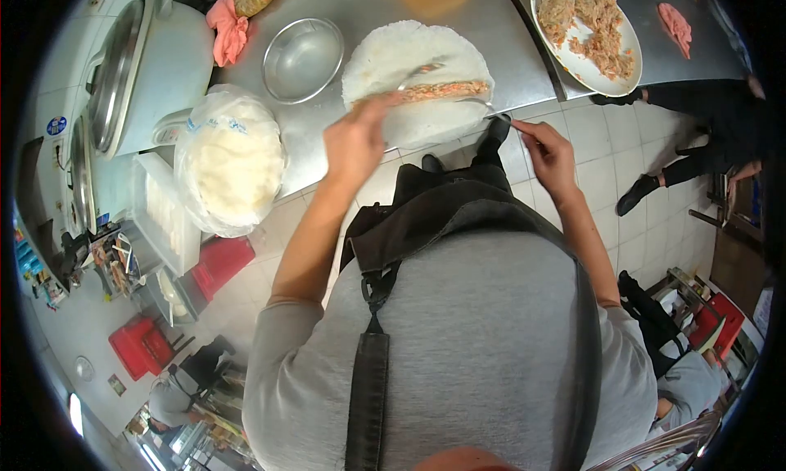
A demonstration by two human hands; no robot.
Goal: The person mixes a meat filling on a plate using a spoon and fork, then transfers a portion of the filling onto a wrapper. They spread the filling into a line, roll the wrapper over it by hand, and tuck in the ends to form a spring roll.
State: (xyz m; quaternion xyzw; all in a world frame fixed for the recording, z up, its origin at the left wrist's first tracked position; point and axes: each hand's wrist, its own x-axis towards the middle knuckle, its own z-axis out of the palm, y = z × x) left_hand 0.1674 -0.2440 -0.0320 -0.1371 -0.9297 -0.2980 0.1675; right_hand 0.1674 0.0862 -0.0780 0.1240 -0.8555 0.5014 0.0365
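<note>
A large round white wrapper sheet (417,45) lies on the steel counter, its near edge at the counter's front. Across its middle runs a strip of orange-brown shredded filling (450,91). My left hand (358,139), slightly blurred, is closed at the left end of the strip; a thin metal utensil (422,71) with a spoon-like end reaches from it over the sheet. On the right, my right hand (548,154) grips the handle of a slim metal spoon (489,106), whose tip lies along the strip's near side.
An oval white plate (565,68) of filling stands to the right. On the left are a metal bowl (304,60), a bagged stack of white sheets (233,164), a pink cloth (228,30) and large lidded pots (176,70). Other people (696,143) are nearby.
</note>
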